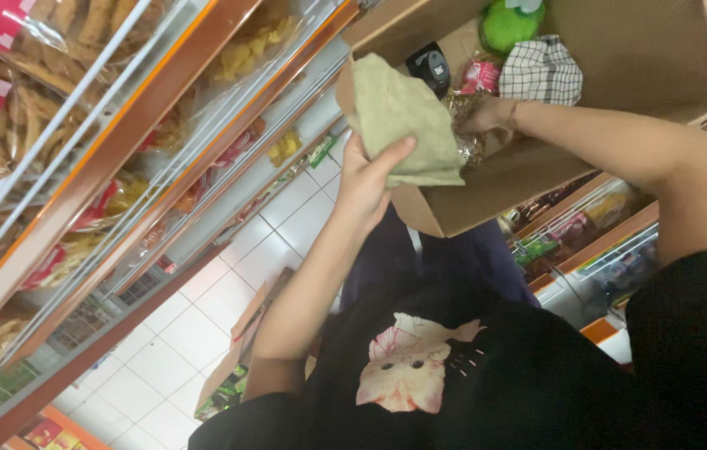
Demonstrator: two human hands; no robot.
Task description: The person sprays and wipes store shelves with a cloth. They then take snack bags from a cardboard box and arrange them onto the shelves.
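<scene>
My left hand (367,177) grips a pale green cloth (403,117) against the front wall of an open cardboard box (495,187). My right hand (483,114) reaches into the box from the right and closes on a shiny, crinkled snack packet (463,125). Inside the box lie a black handheld device (430,65), a pink packet (482,77), a checked cloth (542,72) and a round green thing (507,23). My black shirt with a cartoon print (412,367) fills the lower part of the view.
Shelves with orange rails (120,142) on the left hold clear bags of chips and crackers. More shelves of packets (578,229) stand at the right. A white tiled floor (203,325) runs below, with a cardboard box of packets (237,367) on it.
</scene>
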